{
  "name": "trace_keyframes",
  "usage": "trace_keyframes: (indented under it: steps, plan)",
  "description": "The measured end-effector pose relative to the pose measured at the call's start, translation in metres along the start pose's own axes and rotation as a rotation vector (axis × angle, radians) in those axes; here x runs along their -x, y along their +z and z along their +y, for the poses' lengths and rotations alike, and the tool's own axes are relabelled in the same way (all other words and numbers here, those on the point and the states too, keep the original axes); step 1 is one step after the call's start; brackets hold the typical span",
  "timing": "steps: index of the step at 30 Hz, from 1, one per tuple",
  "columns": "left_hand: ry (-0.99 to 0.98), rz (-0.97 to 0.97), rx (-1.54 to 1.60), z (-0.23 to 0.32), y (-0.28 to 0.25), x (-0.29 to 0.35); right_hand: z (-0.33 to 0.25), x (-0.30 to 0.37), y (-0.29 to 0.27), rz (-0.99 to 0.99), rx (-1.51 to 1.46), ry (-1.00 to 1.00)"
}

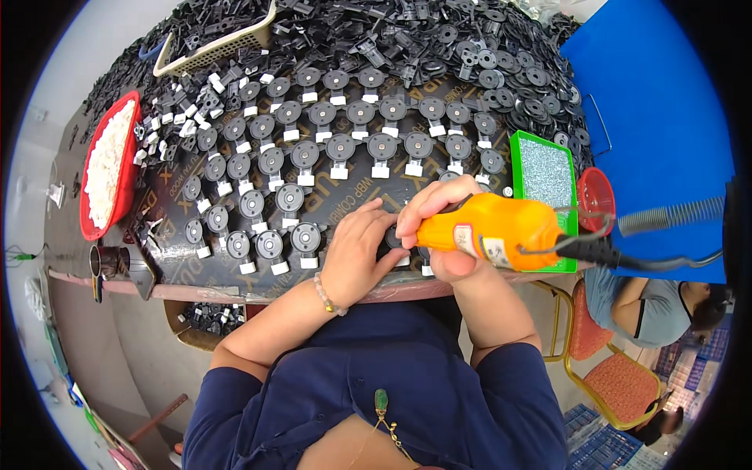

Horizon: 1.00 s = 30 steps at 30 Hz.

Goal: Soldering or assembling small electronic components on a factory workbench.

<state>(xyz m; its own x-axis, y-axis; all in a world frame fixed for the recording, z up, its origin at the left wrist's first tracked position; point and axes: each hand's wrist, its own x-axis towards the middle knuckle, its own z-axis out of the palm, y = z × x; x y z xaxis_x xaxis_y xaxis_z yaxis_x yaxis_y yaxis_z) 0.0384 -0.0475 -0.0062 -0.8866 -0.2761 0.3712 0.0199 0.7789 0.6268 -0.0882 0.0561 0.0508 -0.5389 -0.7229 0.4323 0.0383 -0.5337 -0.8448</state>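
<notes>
My right hand (440, 202) is wrapped around an orange electric screwdriver (501, 223), whose tip is hidden behind my fingers and points toward the tabletop. Close beside it, my left hand (352, 247) rests on the table, thumb and forefinger around a black round part (384, 247) that is mostly covered. Many similar black discs with white tabs stand in rows ahead of my hands, such as one black disc part (381, 146). Just to the left of my left hand lies another disc part (305, 236).
A green tray (576, 205) of small metal pieces and a red bowl (597, 196) stand right. At left is a red basin (86, 211) of white pieces. Loose black parts (376, 51) heap up at the back around a cream basket (227, 48). A coiled cable (670, 215) runs right; another person (654, 313) sits there.
</notes>
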Motion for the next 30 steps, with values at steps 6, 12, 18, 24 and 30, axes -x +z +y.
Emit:
trace_keyframes:
  steps: [6,12,18,24,30]
  plan:
    - [-0.013,0.008,0.001,0.004,0.000,-0.001,-0.001,-0.004,0.008,0.040,0.074,-0.012]
    - [-0.003,-0.035,-0.038,0.000,-0.003,0.001,-0.025,-0.006,-0.023,0.117,-0.075,-0.189]
    - [0.014,-0.026,-0.030,0.006,0.001,-0.002,-0.085,0.010,-0.126,0.496,0.470,-0.333]
    - [0.042,-0.010,-0.057,0.007,0.001,-0.004,-0.081,0.029,-0.176,0.669,0.565,-0.350]
    - [0.013,-0.032,-0.037,0.008,0.001,-0.004,-0.079,0.031,-0.178,0.675,0.562,-0.368]
